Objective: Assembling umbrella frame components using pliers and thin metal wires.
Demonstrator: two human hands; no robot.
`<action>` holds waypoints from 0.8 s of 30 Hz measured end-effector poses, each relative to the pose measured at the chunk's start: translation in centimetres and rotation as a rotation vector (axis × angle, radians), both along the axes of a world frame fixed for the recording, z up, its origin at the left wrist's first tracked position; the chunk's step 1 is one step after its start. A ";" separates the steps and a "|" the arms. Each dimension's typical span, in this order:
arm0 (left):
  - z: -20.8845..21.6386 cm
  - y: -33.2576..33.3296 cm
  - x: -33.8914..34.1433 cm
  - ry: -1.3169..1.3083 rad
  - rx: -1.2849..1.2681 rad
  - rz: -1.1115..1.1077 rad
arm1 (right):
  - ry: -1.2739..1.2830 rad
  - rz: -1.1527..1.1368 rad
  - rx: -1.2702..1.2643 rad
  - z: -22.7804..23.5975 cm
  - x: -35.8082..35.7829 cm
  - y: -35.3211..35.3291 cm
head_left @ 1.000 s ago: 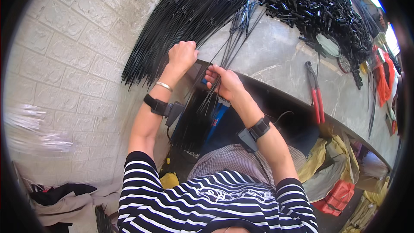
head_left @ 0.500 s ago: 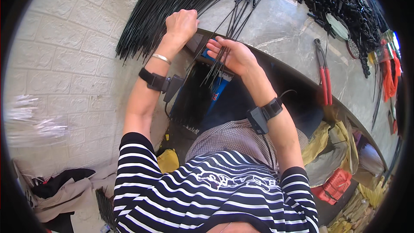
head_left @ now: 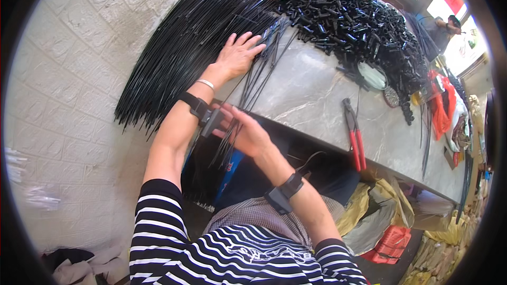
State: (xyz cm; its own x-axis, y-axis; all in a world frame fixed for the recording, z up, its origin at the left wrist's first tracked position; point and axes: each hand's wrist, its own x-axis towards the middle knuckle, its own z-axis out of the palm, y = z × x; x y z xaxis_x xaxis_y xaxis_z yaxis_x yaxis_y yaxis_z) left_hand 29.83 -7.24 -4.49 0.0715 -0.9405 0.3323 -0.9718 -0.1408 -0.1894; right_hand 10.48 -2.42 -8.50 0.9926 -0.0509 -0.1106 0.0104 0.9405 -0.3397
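My left hand (head_left: 240, 56) is spread, fingers apart, over the edge of a large heap of thin black rods (head_left: 174, 58) on the table. A few loose black rods (head_left: 257, 82) slant from the heap toward me, past the table edge. Lower down, my right hand (head_left: 251, 134) loosely cradles their near ends, which cross its fingers and hang below it. Part of that grip is hidden by the rods and the left wrist's black strap. Short black tubular pieces (head_left: 348, 26) lie in a wide pile at the far side.
Red-handled pliers (head_left: 355, 134) lie near the front edge of the grey table (head_left: 311, 103). An oval pale dish (head_left: 372, 75) sits by the pile. A textured wall (head_left: 68, 100) stands at left. Other people work at the far side, including a person in grey (head_left: 441, 29).
My left hand has gone from a closed fist to spread fingers on the rods. My right hand still cradles the rod ends. The view has shifted, showing more of the far table.
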 end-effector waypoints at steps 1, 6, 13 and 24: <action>-0.3 -0.4 0.6 0.045 0.049 0.013 | -0.028 -0.004 0.072 -0.5 0.1 -0.4; -0.2 -0.8 2.4 0.064 -0.077 0.035 | 0.093 -0.065 -0.027 1.8 -1.0 -1.4; 0.8 0.2 2.7 0.007 0.084 0.000 | 0.253 -0.102 -0.089 3.3 -0.7 -1.4; 0.7 -1.2 2.1 0.039 -0.039 -0.040 | 0.044 -0.088 -0.028 1.9 0.9 -0.8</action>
